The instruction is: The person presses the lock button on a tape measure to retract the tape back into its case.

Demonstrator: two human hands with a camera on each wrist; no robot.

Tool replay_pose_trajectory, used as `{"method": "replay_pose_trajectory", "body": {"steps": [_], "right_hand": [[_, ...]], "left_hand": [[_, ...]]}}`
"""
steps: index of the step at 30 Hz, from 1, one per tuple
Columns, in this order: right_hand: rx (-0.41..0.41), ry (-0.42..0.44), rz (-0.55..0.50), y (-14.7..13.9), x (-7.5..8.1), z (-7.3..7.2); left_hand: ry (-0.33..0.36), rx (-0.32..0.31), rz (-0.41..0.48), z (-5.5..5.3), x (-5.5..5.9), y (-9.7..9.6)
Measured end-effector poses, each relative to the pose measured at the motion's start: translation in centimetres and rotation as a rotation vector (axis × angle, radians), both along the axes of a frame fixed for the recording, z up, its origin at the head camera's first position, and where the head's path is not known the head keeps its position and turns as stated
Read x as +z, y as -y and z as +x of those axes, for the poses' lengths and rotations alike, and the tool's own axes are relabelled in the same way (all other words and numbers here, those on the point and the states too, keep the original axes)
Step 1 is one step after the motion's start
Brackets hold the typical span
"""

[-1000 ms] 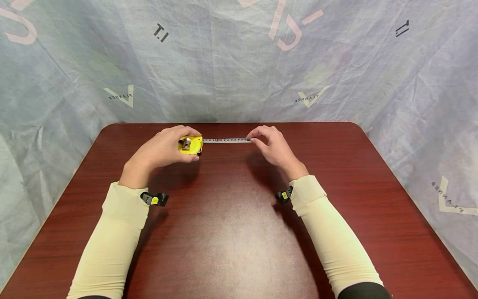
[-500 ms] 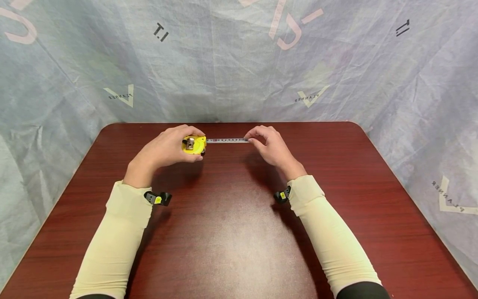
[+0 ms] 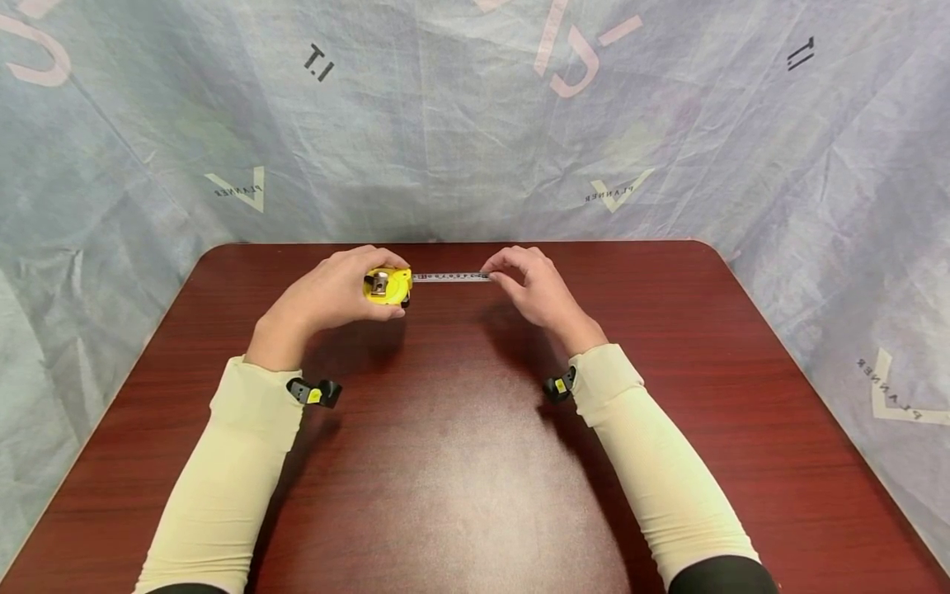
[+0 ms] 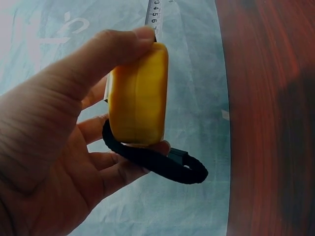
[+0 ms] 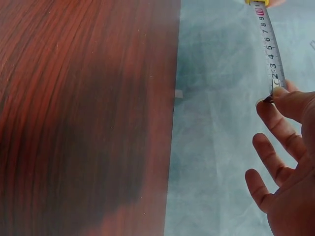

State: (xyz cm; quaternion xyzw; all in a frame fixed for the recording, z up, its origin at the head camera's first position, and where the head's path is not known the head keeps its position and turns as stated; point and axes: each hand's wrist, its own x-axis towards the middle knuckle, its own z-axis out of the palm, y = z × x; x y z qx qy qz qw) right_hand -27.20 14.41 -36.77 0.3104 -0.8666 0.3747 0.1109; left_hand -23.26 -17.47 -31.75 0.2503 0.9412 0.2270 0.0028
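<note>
A yellow tape measure is held up over the far part of the table, its metal clip facing the head camera. My left hand grips its case between thumb and fingers. In the left wrist view the case stands edge-on, with a black wrist strap looped beneath it. A short length of white blade runs straight from the case to my right hand. Thumb and index finger of that hand pinch the blade's end, while the other fingers are spread apart in the right wrist view.
The dark red wooden table spreads below both hands, its far edge close behind them. A pale grey printed cloth hangs behind and along the sides. Each wrist carries a small black camera mount.
The left hand has moved slightly right with the case, and the right hand slightly left with the blade's end. The stretch of blade showing between them has become shorter.
</note>
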Motion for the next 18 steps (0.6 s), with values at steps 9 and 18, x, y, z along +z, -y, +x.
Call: {"method": "replay_pose_trajectory", "body": {"steps": [9, 18], "right_hand": [[0.025, -0.005, 0.030, 0.44, 0.21, 0.05], [0.043, -0.015, 0.006, 0.73, 0.18, 0.02]], "left_hand": [[0.018, -0.006, -0.006, -0.05, -0.25, -0.14], [0.009, -0.014, -0.005, -0.16, -0.09, -0.71]]}}
